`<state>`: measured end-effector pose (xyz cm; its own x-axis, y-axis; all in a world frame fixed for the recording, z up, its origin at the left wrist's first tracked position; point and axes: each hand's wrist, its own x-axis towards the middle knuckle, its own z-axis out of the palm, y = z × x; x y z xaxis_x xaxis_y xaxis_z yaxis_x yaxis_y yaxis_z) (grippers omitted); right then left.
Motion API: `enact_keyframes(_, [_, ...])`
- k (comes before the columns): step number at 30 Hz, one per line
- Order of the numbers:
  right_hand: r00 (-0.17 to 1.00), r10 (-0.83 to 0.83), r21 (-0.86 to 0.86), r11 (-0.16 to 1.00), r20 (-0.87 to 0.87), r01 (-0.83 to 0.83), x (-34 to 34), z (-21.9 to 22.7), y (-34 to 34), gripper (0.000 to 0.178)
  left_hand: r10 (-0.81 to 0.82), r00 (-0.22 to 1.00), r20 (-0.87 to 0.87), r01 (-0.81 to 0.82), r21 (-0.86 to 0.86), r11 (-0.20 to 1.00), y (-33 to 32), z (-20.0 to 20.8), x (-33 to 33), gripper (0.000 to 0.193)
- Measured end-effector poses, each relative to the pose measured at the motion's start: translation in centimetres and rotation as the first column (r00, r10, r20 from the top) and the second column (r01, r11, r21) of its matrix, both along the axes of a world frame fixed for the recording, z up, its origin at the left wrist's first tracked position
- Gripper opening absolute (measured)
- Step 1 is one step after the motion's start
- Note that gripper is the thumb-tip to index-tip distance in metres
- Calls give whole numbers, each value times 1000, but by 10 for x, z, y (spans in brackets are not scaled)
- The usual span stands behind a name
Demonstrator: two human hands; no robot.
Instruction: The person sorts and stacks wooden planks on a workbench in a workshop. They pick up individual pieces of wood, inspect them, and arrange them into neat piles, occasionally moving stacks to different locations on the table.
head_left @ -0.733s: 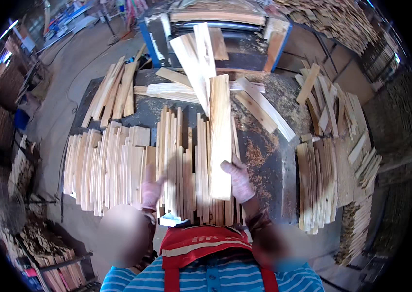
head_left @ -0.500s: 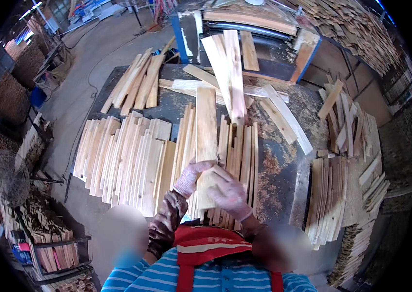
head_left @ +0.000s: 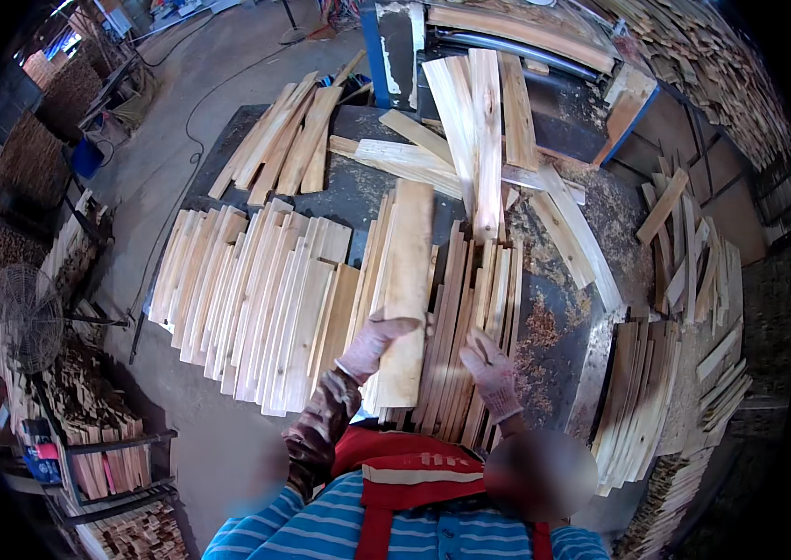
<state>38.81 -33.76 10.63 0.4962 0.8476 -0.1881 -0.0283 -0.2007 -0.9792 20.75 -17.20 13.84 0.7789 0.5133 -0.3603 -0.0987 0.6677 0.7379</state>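
Observation:
Both of my hands wear pale, pinkish work gloves. My left hand (head_left: 375, 345) is closed round the left edge of a wide wooden board (head_left: 405, 280), its thumb lying across the top face. This board points away from me, over a row of narrow slats standing on edge. Apart from it, on the right, my right hand (head_left: 492, 375) has its fingers stretched out with nothing in them. Under that hand are reddish-brown slats (head_left: 447, 345). To the left of the board stands a broad row of pale wooden slats (head_left: 260, 299).
Loose boards (head_left: 486, 140) lie at the far side of the dark table (head_left: 358, 126), before a blue-framed machine (head_left: 545, 70). Sawdust (head_left: 542, 327) covers the table's right part. More slats (head_left: 634, 401) are stacked at the right. A wire fan (head_left: 27, 317) stands far left.
My right hand has come off the board and moved right, its fingers now extended. My left hand stays on the board. The whole view has shifted slightly.

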Motion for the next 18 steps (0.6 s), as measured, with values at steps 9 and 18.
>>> enact_keyframes(9, [947,-284,-190,948,-148,254,83,-27,-4,73,279,901,-333,-6,632,775,-4,-51,19,78])
enact_keyframes(18, [919,182,-466,885,350,3,120,-155,-66,71,487,144,-861,94,502,860,35,-86,12,38])
